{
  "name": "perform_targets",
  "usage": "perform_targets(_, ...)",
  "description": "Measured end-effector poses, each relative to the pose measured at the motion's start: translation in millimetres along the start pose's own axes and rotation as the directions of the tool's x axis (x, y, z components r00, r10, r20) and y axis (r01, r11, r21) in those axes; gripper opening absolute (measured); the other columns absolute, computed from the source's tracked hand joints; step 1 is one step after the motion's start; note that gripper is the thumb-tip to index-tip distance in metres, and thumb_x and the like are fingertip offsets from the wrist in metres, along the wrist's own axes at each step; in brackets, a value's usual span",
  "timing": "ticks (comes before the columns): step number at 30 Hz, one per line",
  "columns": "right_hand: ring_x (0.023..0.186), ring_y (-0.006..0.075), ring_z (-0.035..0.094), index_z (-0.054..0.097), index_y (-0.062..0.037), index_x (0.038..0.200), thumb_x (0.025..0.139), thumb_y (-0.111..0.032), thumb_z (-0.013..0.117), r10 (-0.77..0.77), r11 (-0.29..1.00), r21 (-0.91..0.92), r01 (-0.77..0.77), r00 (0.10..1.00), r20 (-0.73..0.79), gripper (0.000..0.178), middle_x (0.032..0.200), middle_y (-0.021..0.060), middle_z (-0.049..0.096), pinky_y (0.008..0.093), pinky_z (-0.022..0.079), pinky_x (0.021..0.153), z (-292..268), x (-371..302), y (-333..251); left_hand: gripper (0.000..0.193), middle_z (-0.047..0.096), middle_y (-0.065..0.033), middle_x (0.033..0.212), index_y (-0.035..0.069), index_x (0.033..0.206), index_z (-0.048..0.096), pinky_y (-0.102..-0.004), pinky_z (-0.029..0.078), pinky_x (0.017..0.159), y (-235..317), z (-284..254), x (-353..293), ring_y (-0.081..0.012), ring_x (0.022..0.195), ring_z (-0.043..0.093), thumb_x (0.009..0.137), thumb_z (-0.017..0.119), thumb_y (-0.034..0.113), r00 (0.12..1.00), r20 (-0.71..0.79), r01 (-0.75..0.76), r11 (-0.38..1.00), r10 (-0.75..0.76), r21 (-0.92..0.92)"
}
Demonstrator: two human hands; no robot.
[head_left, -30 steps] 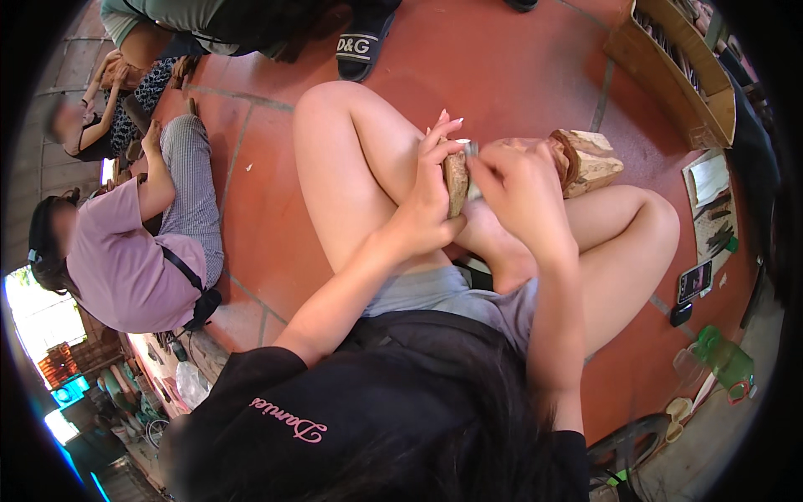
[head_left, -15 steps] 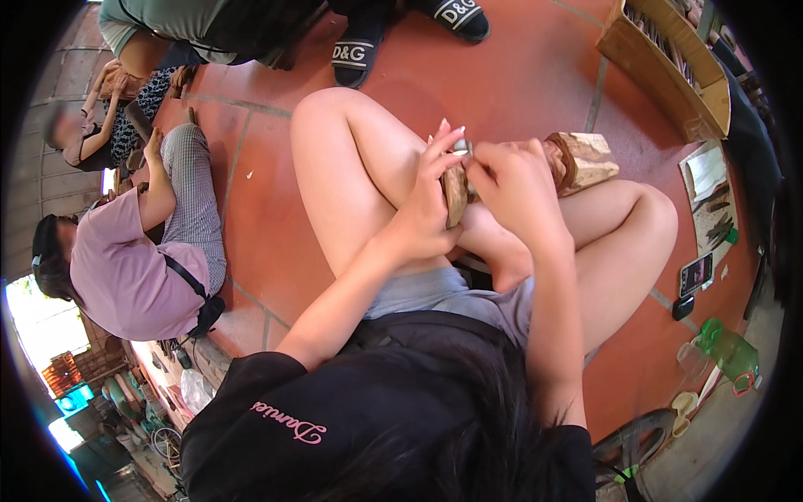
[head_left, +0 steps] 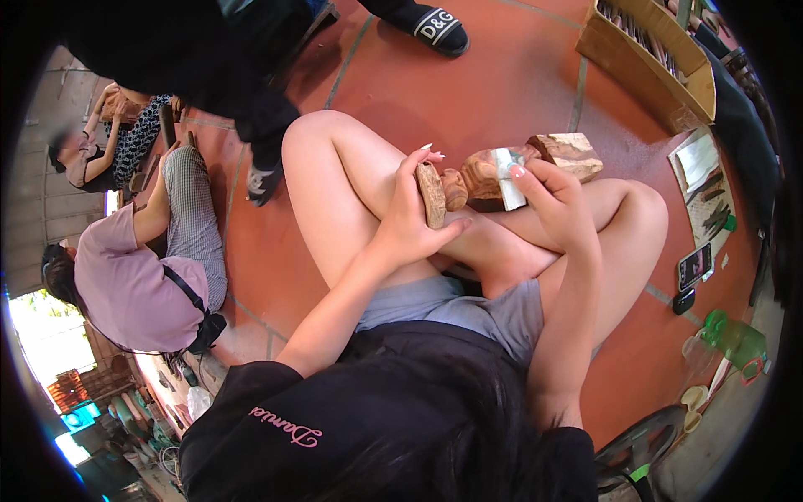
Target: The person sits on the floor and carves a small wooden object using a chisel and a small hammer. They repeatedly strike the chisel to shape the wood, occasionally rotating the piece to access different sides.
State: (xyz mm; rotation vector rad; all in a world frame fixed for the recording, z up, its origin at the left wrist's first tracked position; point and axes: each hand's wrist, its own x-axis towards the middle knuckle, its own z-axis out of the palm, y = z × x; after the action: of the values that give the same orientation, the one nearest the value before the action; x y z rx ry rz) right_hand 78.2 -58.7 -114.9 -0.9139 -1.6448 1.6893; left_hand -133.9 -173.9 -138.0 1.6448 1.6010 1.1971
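Note:
A carved wooden piece [head_left: 480,177] lies across above my crossed legs, its middle rounded and reddish brown, with rough pale blocks at both ends. My left hand [head_left: 405,219] is closed around the left end block, the fingers behind it and the thumb along its lower side. Between the thumb and fingers of my right hand [head_left: 555,199] is a folded whitish strip [head_left: 509,186], held against the carved middle. Whether the strip is paper, cloth or sandpaper I cannot tell. The right end block rests near my right knee.
A cardboard box [head_left: 652,67] of thin tools stands at the far right. Along the right lie a board with small tools [head_left: 711,192], a phone [head_left: 695,266] and a green bottle [head_left: 740,345]. One person [head_left: 138,276] sits at left; another in black stands ahead.
My right hand has moved right along the wood, and the whitish strip now shows plainly. The person ahead has stepped, with a dark leg now nearer my left knee.

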Motion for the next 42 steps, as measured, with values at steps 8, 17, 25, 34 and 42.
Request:
perform_targets(8,0.077,0.0039,0.049,0.068,0.0018,0.094,0.102,-0.021,0.063,0.044,0.990,0.128,-0.060,0.992,0.119,0.025,0.079,-0.0043,0.059,0.0237,0.043,0.067,7,-4,-3,0.079,0.046,-0.0175,0.130,0.006,0.135,0.037,-0.0430,0.039,0.110,3,-7,18,-0.0312,0.124,0.050,0.064,0.067,-0.009,0.983,0.010,-0.181,0.983,0.181,0.008)
perform_targets(17,0.057,0.0261,0.043,0.056,-0.0043,0.075,0.097,-0.017,0.066,-0.406,0.873,-0.377,0.310,0.890,-0.209,0.027,0.065,0.0096,0.050,0.0360,0.035,0.065,55,5,-1,0.075,0.050,-0.0174,0.135,0.010,0.130,0.042,-0.0446,0.034,0.115,10,-35,44,-0.0337,0.134,0.046,0.062,0.060,-0.016,0.988,0.027,-0.152,0.988,0.152,0.025)
perform_targets(25,0.057,0.0282,0.048,0.053,-0.0079,0.071,0.095,-0.016,0.066,-0.560,0.700,-0.605,0.379,0.818,-0.135,0.028,0.064,0.0072,0.052,0.0384,0.031,0.066,84,28,3,0.082,0.039,-0.0127,0.135,0.014,0.133,0.036,-0.0406,0.040,0.108,-10,-30,35,-0.0265,0.127,0.046,0.066,0.075,-0.012,0.998,0.040,-0.054,0.997,0.056,-0.049)
perform_targets(34,0.058,0.0272,0.054,0.052,-0.0091,0.069,0.092,-0.015,0.067,-0.593,0.590,-0.720,0.365,0.802,-0.079,0.028,0.063,0.0065,0.056,0.0396,0.032,0.066,92,26,2,0.077,0.037,-0.0212,0.137,0.007,0.131,0.035,-0.0465,0.036,0.111,-23,-28,35,-0.0367,0.129,0.042,0.066,0.073,-0.005,0.990,-0.023,-0.140,0.988,0.141,0.068)
perform_targets(42,0.057,0.0283,0.051,0.051,-0.0095,0.069,0.090,-0.013,0.068,-0.596,0.569,-0.742,0.354,0.799,-0.075,0.027,0.063,0.0072,0.054,0.0397,0.032,0.067,99,19,1,0.080,0.034,-0.0244,0.137,0.007,0.131,0.032,-0.0463,0.035,0.112,-26,-29,33,-0.0395,0.132,0.039,0.062,0.069,-0.007,0.991,-0.031,-0.131,0.990,0.133,0.049)
